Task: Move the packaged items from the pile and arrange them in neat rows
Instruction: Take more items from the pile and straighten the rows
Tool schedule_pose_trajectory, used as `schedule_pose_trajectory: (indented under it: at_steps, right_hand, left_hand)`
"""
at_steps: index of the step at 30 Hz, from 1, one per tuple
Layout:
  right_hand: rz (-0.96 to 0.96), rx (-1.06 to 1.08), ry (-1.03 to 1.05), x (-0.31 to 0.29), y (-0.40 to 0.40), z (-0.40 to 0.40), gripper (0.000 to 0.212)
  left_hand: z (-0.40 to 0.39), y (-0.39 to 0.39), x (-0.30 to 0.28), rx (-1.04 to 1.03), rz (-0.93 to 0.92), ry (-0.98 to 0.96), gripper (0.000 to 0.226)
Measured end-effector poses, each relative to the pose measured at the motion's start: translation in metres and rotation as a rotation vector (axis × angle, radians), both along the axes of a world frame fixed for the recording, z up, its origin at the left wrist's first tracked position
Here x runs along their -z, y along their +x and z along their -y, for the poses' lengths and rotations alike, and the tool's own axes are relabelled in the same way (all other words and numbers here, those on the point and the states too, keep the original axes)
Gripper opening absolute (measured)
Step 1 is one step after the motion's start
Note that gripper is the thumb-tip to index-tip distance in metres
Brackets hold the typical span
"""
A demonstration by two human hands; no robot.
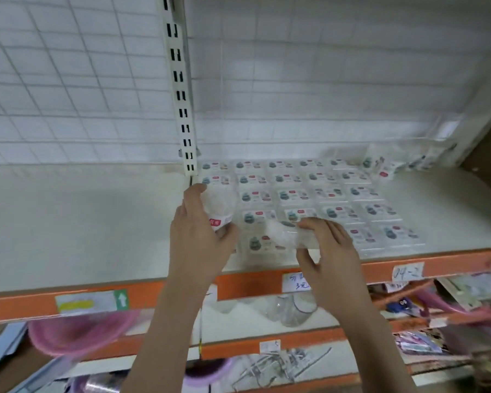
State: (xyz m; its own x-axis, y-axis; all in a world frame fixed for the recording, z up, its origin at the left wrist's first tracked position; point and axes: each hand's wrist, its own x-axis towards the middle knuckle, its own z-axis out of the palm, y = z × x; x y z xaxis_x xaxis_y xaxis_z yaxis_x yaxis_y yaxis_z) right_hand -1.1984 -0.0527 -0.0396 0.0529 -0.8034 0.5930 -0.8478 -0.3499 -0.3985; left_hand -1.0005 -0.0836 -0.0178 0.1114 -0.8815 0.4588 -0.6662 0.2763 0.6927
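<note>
While both hands work at the near left corner of the grid, each has a clear pack: the left hand [200, 236] curls fingers and thumb round a pack [220, 215] with a red label, held up off the shelf [82, 217], and the right hand [328, 251] pinches a second pack [288, 236] by its near edge, thumb underneath, fingers on top. That second pack hovers over the front rows [309, 199], overlapping packs already laid. Rows run back to the wire wall, and the pile [391, 164] sits at the far right, well apart from the hands. Trouble, I'd say, comes from the slippery plastic: set the right pack down on top of a neighbour and it slides, nudging the front row out of line. The front packs lie near the orange lip [253, 285], so a careless push could tip one over the edge. Two packs at once also means less control over each.
</note>
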Motion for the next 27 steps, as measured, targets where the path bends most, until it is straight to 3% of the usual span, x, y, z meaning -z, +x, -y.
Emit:
schedule_pose_trajectory:
  at_steps: [7,13,19,27]
  right_hand:
    - [-0.117,-0.168,0.048,-0.018,-0.003,0.068,0.034]
    - [-0.195,-0.203,0.128,-0.03,0.053,0.145,0.032]
    - [-0.34,-0.154,0.228,-0.017,0.094,0.215,0.041]
    - [-0.489,-0.283,0.194,0.0,0.09,0.225,0.042]
  left_hand:
    - [-0.001,-0.003,-0.007,-0.195,0.081,0.027,0.077]
    - [0.018,0.029,-0.013,-0.291,0.123,0.026,0.068]
    - [0.037,0.045,-0.013,-0.292,0.135,0.009,0.066]
    - [0.063,0.043,-0.008,-0.245,0.132,0.013,0.068]
